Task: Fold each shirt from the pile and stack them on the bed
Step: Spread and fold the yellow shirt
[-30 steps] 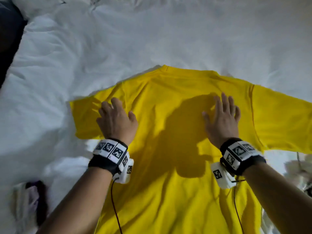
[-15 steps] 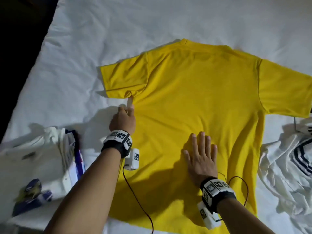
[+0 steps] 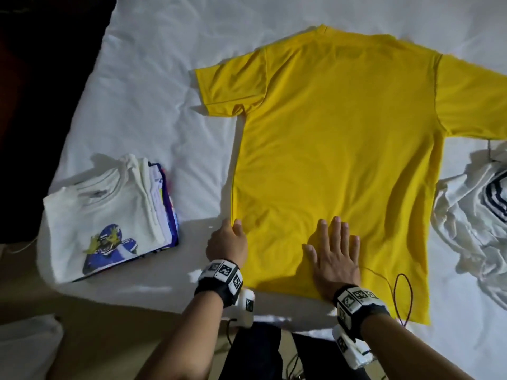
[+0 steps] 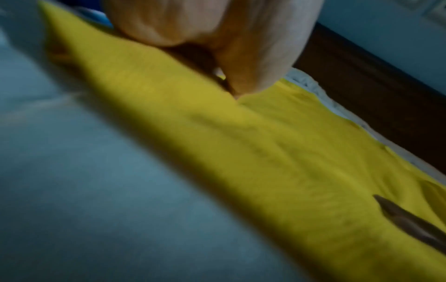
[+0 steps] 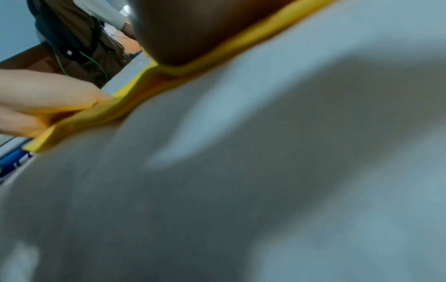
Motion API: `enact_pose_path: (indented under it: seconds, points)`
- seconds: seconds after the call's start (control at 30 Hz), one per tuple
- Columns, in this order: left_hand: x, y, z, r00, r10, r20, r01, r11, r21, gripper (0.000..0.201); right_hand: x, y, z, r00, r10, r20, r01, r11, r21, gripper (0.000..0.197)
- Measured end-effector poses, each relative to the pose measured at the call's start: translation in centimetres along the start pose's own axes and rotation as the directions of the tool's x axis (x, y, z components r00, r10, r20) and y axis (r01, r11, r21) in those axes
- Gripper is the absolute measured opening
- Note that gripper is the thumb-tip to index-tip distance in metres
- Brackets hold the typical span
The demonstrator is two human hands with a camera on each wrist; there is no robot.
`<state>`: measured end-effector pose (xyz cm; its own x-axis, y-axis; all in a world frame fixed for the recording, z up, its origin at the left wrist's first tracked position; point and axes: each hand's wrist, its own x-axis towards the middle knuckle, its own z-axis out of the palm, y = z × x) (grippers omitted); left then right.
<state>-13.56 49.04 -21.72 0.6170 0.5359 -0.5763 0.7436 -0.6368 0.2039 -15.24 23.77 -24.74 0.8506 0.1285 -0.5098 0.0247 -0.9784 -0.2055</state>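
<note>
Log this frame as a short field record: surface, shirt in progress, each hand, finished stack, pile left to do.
surface: white bed sheet
shirt in progress: yellow shirt, spread flat, sleeves out, unfolded
left hand: at the shirt's left side edge near the hem; grip unclear
right hand: flat, fingers spread, pressing the lower shirt
finished stack: folded shirts, left of the yellow shirt
pile left: crumpled white shirt, on the right

I see yellow shirt (image 3: 334, 149) spread flat on bed (image 3: 153, 64), sleeves out | folded stack (image 3: 109, 223) at its left, white printed shirt on top | crumpled white pile (image 3: 477, 215) at its right
</note>
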Motion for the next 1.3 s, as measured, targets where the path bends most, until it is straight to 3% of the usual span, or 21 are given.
enact_pose_path:
  seconds: [0.17,0.33,0.4,0.43,0.5,0.57,0.6,0.7,0.8,0.87,0.93,1.0,1.07,1.17,1.23,1.3]
  points:
    - [-0.5,-3.2,0.2,0.985,0.031,-0.172,-0.039,0.998,-0.043,0.05,-1.6,-0.4,1.4,0.997,0.014,-0.081,-0.015,1.0,-0.017,0.073]
    - [-0.5,-2.6,-0.4,0.955,0.11,-0.275,-0.065,0.984,0.168,0.034,-1.7,-0.7,1.7,0.995,0.034,-0.09,-0.036,0.999,-0.018,0.073]
    - [-1.6,-0.1,0.6,0.912,0.253,-0.323,-0.162,0.945,0.284,0.038,-1.4,-1.1,1.6,0.995,-0.019,-0.1,0.015,0.999,-0.039,0.07]
    - [-2.5,1.5,1.6,0.885,0.379,-0.271,-0.283,0.9,0.332,0.047,-1.2,-1.2,1.5,0.993,-0.068,-0.098,0.063,0.996,-0.056,0.068]
    - [-4.1,4.1,4.7,0.767,0.641,-0.038,-0.582,0.719,0.381,0.062,-0.7,-1.1,1.3,0.985,-0.147,-0.09,0.141,0.988,-0.069,0.066]
    - [-4.3,4.8,7.4,0.675,0.722,0.152,-0.707,0.574,0.414,0.066,-0.2,0.3,0.7,0.988,-0.136,-0.071,0.131,0.988,-0.079,0.066]
    - [-3.9,4.6,8.1,0.672,0.719,0.177,-0.708,0.555,0.436,0.067,-0.2,1.5,0.4,0.993,-0.101,-0.067,0.096,0.992,-0.083,0.065]
    - [-2.7,3.3,8.2,0.729,0.67,0.14,-0.646,0.606,0.464,0.068,-1.0,7.6,-0.5,0.993,0.076,-0.093,-0.081,0.995,-0.053,0.06]
    - [-2.6,2.9,7.5,0.761,0.643,0.088,-0.602,0.649,0.465,0.07,-3.0,14.0,-1.7,0.952,0.292,-0.091,-0.29,0.956,0.031,0.067]
    - [-2.7,3.0,7.7,0.764,0.641,0.07,-0.593,0.655,0.468,0.07,-3.5,15.8,-2.7,0.875,0.476,-0.087,-0.463,0.876,0.138,0.077]
    - [-2.7,3.0,8.1,0.769,0.637,0.06,-0.584,0.661,0.472,0.071,-3.3,15.9,-3.5,0.753,0.646,-0.126,-0.595,0.75,0.289,0.077]
    - [-2.6,2.8,8.4,0.766,0.64,0.049,-0.581,0.659,0.479,0.072,-2.9,15.1,-4.2,0.7,0.709,-0.087,-0.62,0.664,0.417,0.055]
    - [-2.5,2.8,8.5,0.763,0.645,0.042,-0.583,0.657,0.478,0.071,-2.7,14.4,-4.6,0.729,0.683,-0.037,-0.567,0.634,0.525,0.044]
    - [-2.4,2.7,8.7,0.76,0.649,0.033,-0.584,0.66,0.472,0.071,-2.8,13.6,-5.3,0.735,0.672,-0.087,-0.442,0.573,0.69,0.04]
    - [-2.4,2.8,8.6,0.757,0.653,0.027,-0.589,0.664,0.462,0.071,-3.1,13.6,-5.5,0.736,0.664,-0.13,-0.425,0.603,0.676,0.037]
    - [-2.4,2.8,8.6,0.757,0.654,0.018,-0.587,0.666,0.461,0.071,-3.7,14.5,-5.2,0.756,0.638,-0.147,-0.474,0.688,0.55,0.04]
